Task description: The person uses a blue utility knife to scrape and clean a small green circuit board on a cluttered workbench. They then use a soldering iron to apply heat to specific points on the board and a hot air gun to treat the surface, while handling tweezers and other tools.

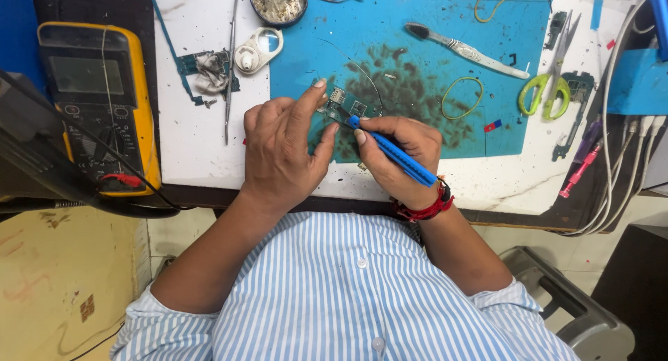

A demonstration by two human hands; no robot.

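White surface [202,152] carries blue mat [417,48]. Circuit board [344,107] on mat, near its lower left corner. Left hand [278,149] fingers pressed on board; right hand [396,156] fingers clamped on blue tool [396,156], tip at board.

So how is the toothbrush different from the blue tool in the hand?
The toothbrush is clear and whitish with dark bristles; the blue tool is solid blue with a thin dark tip. The toothbrush lies loose on the blue mat, untouched, while the blue tool is gripped by the right hand, its tip on the small circuit board, which the left hand steadies. Both are long and slim.
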